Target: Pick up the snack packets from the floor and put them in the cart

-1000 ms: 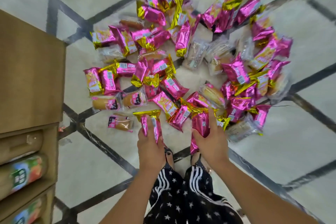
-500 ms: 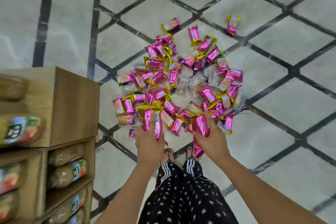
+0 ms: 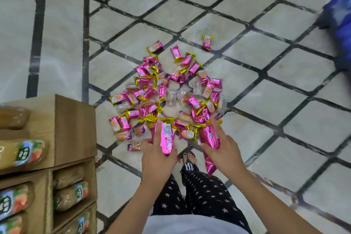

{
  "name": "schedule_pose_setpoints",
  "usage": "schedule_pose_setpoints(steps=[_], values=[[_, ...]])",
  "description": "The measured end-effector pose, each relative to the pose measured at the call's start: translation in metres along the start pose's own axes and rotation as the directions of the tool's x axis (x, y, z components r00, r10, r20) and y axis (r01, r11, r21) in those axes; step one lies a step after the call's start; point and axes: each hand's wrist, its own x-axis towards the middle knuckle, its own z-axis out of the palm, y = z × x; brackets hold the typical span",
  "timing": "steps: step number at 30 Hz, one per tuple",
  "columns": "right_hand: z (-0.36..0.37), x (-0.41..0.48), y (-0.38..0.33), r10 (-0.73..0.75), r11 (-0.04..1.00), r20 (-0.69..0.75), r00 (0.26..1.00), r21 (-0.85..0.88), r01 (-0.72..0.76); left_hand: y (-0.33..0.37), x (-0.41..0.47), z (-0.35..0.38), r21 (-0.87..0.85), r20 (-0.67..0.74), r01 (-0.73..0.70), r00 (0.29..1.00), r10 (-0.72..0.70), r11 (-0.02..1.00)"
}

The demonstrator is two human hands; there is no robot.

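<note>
Two handfuls in hand, by my reading. Item, far left: cardboard display shelf (image 3: pixel 74 129), stocked with wrapped loaves; not the cart. Item, left hand (image 3: pixel 157 156): fingers curled round a pink packet (image 3: pixel 167 138), gold crimp uppermost, lifted clear of the floor. Item, centre: heap of snack packets (image 3: pixel 167 91), pink-and-gold and a few clear-wrapped, spread on the tiled floor (image 3: pixel 284 91) just beyond my feet. Item, right hand (image 3: pixel 224 150): closed on a second pink packet (image 3: pixel 209 138), its tail hanging below the palm. Item, far right: blue object (image 3: pixel 340 23), blurred, unidentified. Step judged: carry, pick complete. No cart was visible; I judged the next move called for turning to find it.
</note>
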Motion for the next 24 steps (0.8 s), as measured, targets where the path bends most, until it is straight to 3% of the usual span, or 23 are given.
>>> schedule_pose_setpoints(steps=[3, 8, 13, 18, 24], values=[[0.002, -0.024, -0.005, 0.041, 0.998, -0.055, 0.998, 0.042, -0.039, 0.013, -0.006, -0.011, 0.02, 0.103, -0.064, 0.993, 0.061, 0.998], [0.013, -0.059, -0.017, 0.17, 0.983, -0.208, 0.963, 0.103, -0.151, 0.026, -0.002, -0.037, 0.014, 0.205, -0.308, 0.932, 0.299, 0.951], [0.046, -0.107, -0.029, 0.379, 0.892, -0.322, 0.868, 0.377, -0.25, 0.013, 0.016, -0.062, 0.077, 0.318, -0.439, 0.862, 0.395, 0.895], [0.086, -0.165, -0.016, 0.588, 0.75, -0.345, 0.732, 0.571, -0.333, 0.005, 0.011, -0.071, 0.114, 0.46, -0.617, 0.728, 0.509, 0.779], [0.117, -0.248, 0.016, 0.764, 0.574, -0.349, 0.542, 0.753, -0.323, 0.008, -0.034, -0.044, 0.077, 0.718, -0.745, 0.503, 0.482, 0.662]])
